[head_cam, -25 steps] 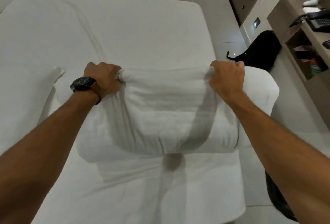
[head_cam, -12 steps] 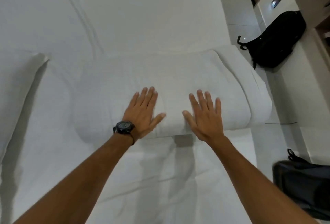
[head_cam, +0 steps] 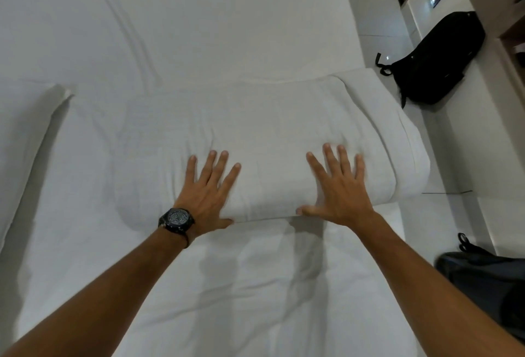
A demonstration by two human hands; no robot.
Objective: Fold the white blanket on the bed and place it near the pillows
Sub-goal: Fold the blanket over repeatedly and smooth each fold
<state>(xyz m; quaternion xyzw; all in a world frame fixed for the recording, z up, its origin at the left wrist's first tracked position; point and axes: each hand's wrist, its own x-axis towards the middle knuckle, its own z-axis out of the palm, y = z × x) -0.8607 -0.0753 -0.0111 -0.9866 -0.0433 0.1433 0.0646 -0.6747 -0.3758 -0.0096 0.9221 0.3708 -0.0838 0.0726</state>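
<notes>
The white blanket [head_cam: 270, 129] lies folded into a thick oblong bundle across the bed [head_cam: 199, 21], its right end reaching the bed's right edge. My left hand [head_cam: 208, 194], with a black watch on the wrist, lies flat on the bundle's near edge with fingers spread. My right hand [head_cam: 339, 186] presses flat on the near right part, fingers straight and spread, thumb along the front fold. No pillows are in view.
A raised fold of white sheet [head_cam: 42, 129] runs along the left. A black backpack [head_cam: 434, 58] leans by the wall on the floor at the right. Another dark bag [head_cam: 483, 280] sits on the floor at the lower right, beside the bed.
A second ago both hands gripped the blanket's far edge and held it up. They let it down folded and now lie flat on it, spread slightly wider apart than half a second ago.
</notes>
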